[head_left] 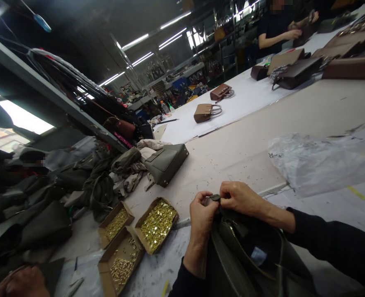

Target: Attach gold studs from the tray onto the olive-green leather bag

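A dark olive leather handbag [247, 255] lies open in front of me at the table's near edge. My left hand [202, 216] and my right hand [238, 198] meet at the bag's top edge. Both pinch a small dark tab or strap end [213, 199] between closed fingers. The bag's zipper and lining show below my hands. To the left stand three shallow cardboard trays of small brass fittings [157, 223], [116, 222], [120, 264].
Another olive handbag [166, 163] lies beside a heap of olive leather pieces [102, 181]. A crumpled clear plastic sheet [318, 163] lies at right. Tan and brown bags [205, 112] sit farther along the table [247, 144]. A person works at the far end [275, 31].
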A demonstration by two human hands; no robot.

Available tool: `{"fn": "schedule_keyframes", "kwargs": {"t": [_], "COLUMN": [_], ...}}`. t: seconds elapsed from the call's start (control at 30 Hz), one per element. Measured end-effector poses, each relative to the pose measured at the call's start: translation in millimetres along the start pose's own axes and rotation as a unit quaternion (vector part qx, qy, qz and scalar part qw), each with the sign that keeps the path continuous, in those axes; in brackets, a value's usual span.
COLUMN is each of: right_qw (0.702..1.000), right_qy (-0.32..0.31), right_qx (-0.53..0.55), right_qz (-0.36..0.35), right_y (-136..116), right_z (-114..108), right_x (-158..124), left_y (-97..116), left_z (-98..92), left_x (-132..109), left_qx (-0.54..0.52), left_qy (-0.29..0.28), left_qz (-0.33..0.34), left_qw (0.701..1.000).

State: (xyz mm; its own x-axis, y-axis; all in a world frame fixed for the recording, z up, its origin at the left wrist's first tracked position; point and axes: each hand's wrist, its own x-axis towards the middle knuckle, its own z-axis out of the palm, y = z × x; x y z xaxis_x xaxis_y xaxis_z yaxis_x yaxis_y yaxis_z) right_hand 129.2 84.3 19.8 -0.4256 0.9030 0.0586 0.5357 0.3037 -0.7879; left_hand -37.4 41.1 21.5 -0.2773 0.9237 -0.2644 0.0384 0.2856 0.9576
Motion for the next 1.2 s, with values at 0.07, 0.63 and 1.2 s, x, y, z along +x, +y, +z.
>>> {"fn": "schedule_keyframes", "kwargs": {"t": [0.07,0.63,1.2], "right_qw": [1.000,0.973,0.983], "right_qy": [0.004,-0.019,0.009], "right_qx": [0.015,-0.175,0.034], "right_qz": [-0.006,-0.152,-0.180], "right_y": [3,-10,-11], "right_z": [1,-2,33], "right_x": [0,-62,-58], "left_y": [0,1,-9], "left_z": [-0.2,-5.3,-5.3], "left_x": [0,-13,-16], "left_qx": [-0.003,-0.083,-0.061], "left_qy": [0.006,0.049,0.032], "left_qz": [0.001,0.021,0.125], "left_qw": [1.000,0.995,0.990]}}
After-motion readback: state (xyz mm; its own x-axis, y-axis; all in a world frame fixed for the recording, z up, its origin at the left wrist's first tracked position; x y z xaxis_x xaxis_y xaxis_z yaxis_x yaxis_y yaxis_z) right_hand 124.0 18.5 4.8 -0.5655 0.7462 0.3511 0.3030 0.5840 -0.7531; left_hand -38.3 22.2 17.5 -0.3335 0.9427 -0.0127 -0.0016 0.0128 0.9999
